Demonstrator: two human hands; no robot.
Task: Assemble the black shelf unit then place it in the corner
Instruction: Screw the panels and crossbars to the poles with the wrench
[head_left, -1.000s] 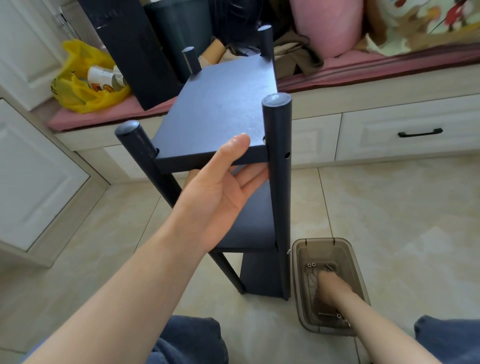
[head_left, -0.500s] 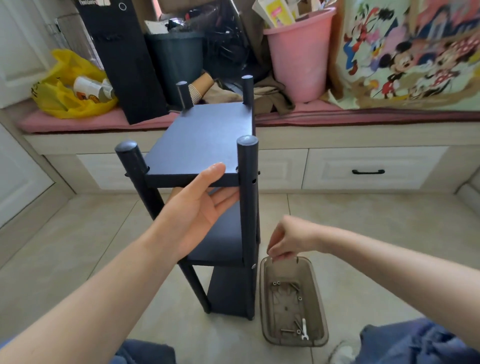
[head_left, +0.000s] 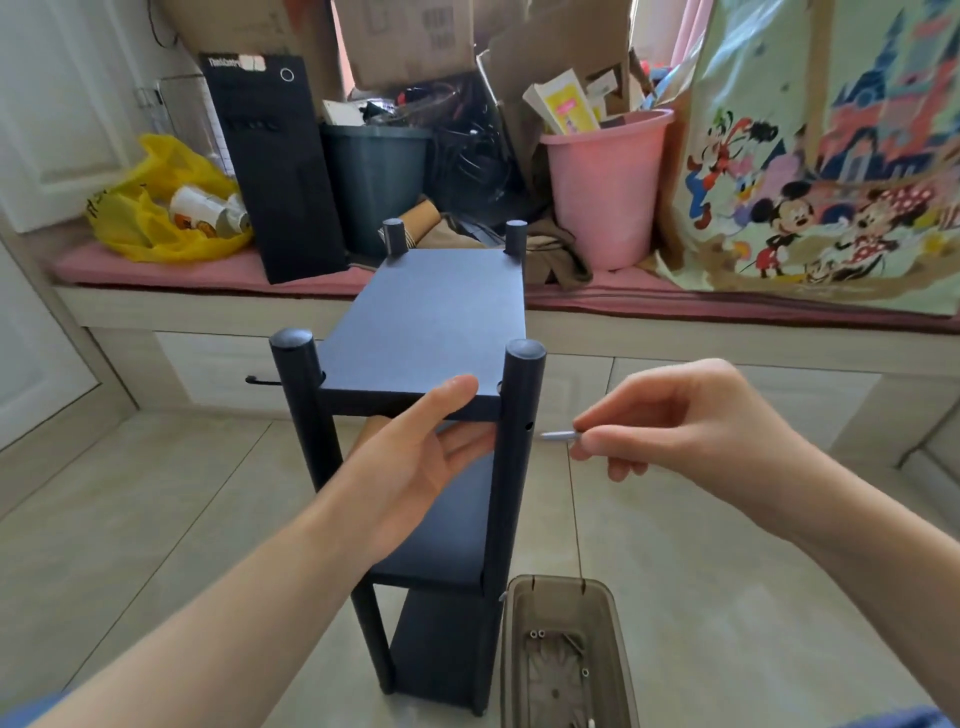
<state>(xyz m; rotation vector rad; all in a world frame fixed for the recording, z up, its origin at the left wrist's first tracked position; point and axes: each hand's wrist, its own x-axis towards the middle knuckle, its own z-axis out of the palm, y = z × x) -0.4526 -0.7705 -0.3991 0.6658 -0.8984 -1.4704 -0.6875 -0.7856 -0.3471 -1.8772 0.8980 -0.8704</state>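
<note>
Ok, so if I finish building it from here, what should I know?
Left hand grips the front edge of the top shelf, steadying the upright shelf unit.
Right hand pinches a screw, aimed at the hole in the front right post, not yet in.
Done: three shelves sit between four posts.
Left: drive this screw, then move it to the corner. Spare hardware lies in the tray.
</note>
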